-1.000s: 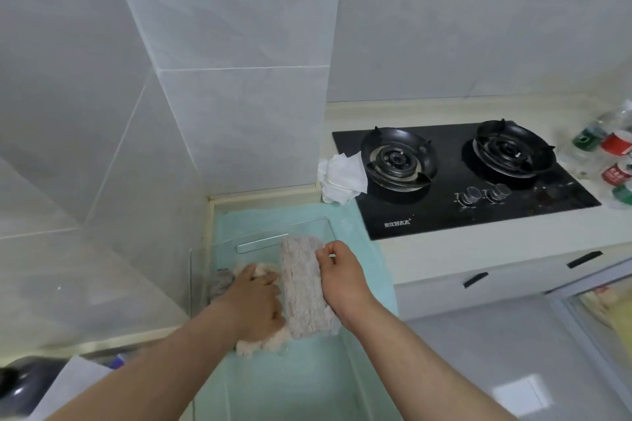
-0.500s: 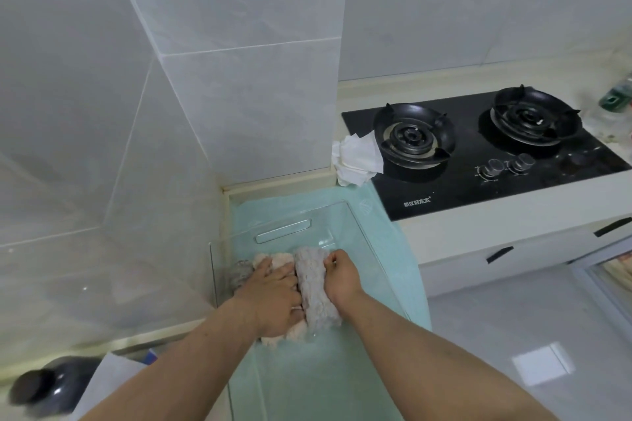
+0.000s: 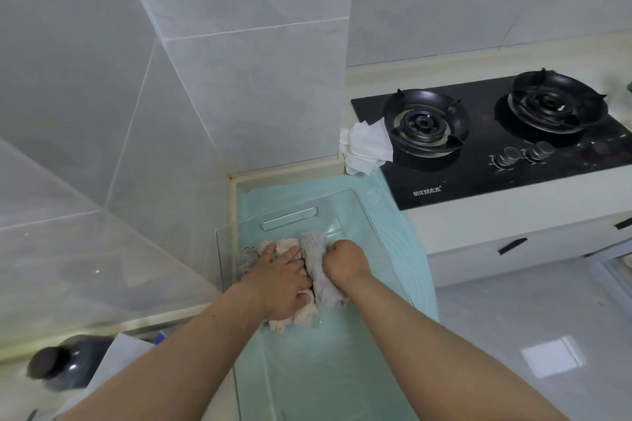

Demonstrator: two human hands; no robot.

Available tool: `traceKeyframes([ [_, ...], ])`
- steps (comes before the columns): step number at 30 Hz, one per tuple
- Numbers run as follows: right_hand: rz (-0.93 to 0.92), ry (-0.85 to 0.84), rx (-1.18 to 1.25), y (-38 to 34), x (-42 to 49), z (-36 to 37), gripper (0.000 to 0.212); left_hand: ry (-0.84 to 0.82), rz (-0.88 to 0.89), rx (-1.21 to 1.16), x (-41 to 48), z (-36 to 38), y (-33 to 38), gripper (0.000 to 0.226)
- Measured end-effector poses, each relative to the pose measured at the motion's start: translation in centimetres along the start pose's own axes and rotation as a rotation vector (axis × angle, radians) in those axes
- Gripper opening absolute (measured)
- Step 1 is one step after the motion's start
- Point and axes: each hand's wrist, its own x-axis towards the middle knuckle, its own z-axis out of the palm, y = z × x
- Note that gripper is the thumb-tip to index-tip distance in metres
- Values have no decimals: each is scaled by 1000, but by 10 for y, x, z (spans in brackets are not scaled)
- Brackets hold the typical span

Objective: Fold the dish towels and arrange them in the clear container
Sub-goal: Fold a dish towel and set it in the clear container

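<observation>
Fingers (image 3: 290,255) of the left hand (image 3: 278,278) lie straight and close together, palm down, pressing flat on a pale pink towel (image 3: 301,316) inside the clear container (image 3: 289,215). Over on the other side, the right hand (image 3: 343,260) is balled up, fingers curled tight round a grey towel (image 3: 319,280), which stands as a narrow folded strip squeezed between the 2 hands. The pink towel sits against the grey one, touching it along its length, and its fluffy end pokes out beneath the left thumb. A darker grey towel (image 3: 247,258) peeks out past the left fingertips, tucked against the container's left wall. All 3 towels crowd the far-left part of the container; how neatly the pink one is folded, I cannot tell under that palm. The container rests on a mint-green mat (image 3: 403,232) at the left end of the counter, hard by the tiled corner. Beyond the mat's far-right corner lies a crumpled white cloth (image 3: 364,147), touching the left edge of the black hob (image 3: 478,167) with its 2 burners and 2 knobs.
</observation>
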Motion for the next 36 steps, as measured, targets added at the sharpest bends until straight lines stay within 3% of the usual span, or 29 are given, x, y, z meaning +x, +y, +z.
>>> traceKeyframes([
  [5, 315, -281, 814, -9, -7, -4, 62, -16, -24, -34, 4, 1, 6, 48],
  [8, 409, -322, 1034, -10, -6, -9, 63, -31, -23, -49, 5, 0, 7, 45],
  [14, 422, -339, 977, -14, -4, -16, 73, -7, -40, -51, -5, -7, 15, 43],
  [18, 392, -311, 896, -9, -4, -22, 68, 35, -146, -55, -41, -12, 16, 53],
  [25, 408, -331, 858, -12, -9, -21, 72, -101, -214, 107, -62, -12, 22, 65],
  [28, 398, -301, 673, -15, -10, -23, 82, -93, -222, 101, -60, -13, 25, 64],
  [36, 281, -193, 368, -34, -31, -33, 81, -18, -164, 224, -63, -5, 18, 74],
])
